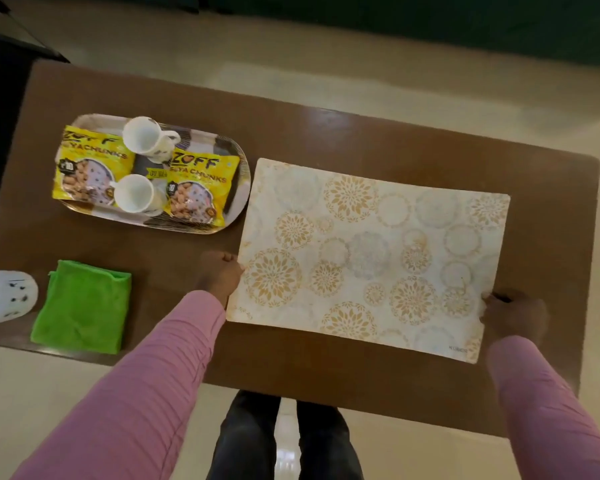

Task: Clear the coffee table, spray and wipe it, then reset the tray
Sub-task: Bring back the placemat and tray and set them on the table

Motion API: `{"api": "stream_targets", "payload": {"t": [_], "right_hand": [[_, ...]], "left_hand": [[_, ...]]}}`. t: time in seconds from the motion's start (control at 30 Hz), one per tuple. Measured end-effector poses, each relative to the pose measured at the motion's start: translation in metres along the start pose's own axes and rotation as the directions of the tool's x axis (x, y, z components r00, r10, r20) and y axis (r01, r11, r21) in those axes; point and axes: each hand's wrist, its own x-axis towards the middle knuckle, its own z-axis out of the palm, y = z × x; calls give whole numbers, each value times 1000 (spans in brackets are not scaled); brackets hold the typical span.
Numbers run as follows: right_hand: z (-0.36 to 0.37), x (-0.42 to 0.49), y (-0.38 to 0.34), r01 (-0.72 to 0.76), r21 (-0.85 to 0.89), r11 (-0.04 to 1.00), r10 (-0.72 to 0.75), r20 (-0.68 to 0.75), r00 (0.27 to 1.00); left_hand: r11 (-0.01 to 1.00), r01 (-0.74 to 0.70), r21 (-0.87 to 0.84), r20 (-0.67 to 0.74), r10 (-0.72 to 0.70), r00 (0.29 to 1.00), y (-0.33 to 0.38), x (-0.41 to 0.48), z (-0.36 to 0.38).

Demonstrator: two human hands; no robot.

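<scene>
Placemat (pixel 371 258) gripped at both ends (left hand (pixel 220 271), right hand (pixel 515 318)).

This looks like a home living room. A low brown bench (pixel 326 140) stands on a glossy cream floor (pixel 361 74), bearing a serving tray (pixel 246 174) of mugs (pixel 142 135) and snack packets (pixel 90 168) beside a floral placemat (pixel 378 254).

bare coffee table (pixel 174 244) between tray (pixel 238 195) and green cloth (pixel 82 306), placemat (pixel 371 258) filling right half
</scene>
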Motion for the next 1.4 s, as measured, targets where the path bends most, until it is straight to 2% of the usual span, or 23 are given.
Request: {"api": "stream_targets", "payload": {"t": [0.13, 0.4, 0.5, 0.6, 0.67, 0.8, 0.97, 1.03, 1.1, 1.2, 1.27, 1.4], "right_hand": [[2, 10, -2, 24, -30, 999, -23, 28, 999], [4, 17, -7, -31, -44, 999, 34, 70, 997], [7, 14, -11, -35, -45, 998, 36, 44, 998], [9, 7, -18, -15, -129, 991, 9, -51, 999], [13, -3, -24, 54, -200, 978, -73, -90, 993], [32, -21, -27, 338, -238, 911, -341, 32, 940], [40, -22, -26, 347, -279, 895, -339, 80, 937], [40, -19, -28, 357, -311, 881, -334, 125, 934], [37, -21, -30, 339, -302, 891, -301, 165, 939], [28, -41, -36, 318, -256, 913, -285, 157, 946], [20, -63, -42, 354, -257, 899, -328, 140, 934], [1, -117, -48, 423, -277, 863, -381, 194, 904]], "left_hand": [[999, 10, 42, -40, -8, 999, -5, 3, 9], [975, -118, 186, -118, 142, 983, -4, -8, 17], [934, -166, 317, -133, 217, 967, -5, -11, 16], [879, -231, 416, -132, 310, 942, -7, -13, 16], [816, -308, 490, -113, 409, 905, -10, -11, 18], [648, -424, 632, -7, 552, 834, -15, -12, 22], [544, -428, 722, 31, 592, 805, -15, -23, 22], [518, -398, 757, 59, 553, 831, -13, -30, 25], [532, -355, 769, 78, 473, 878, -10, -40, 26], [542, -346, 766, 145, 378, 914, -7, -57, 25], [516, -380, 768, 192, 381, 905, -6, -74, 22], [414, -454, 789, 263, 440, 859, -3, -129, 12]]}}
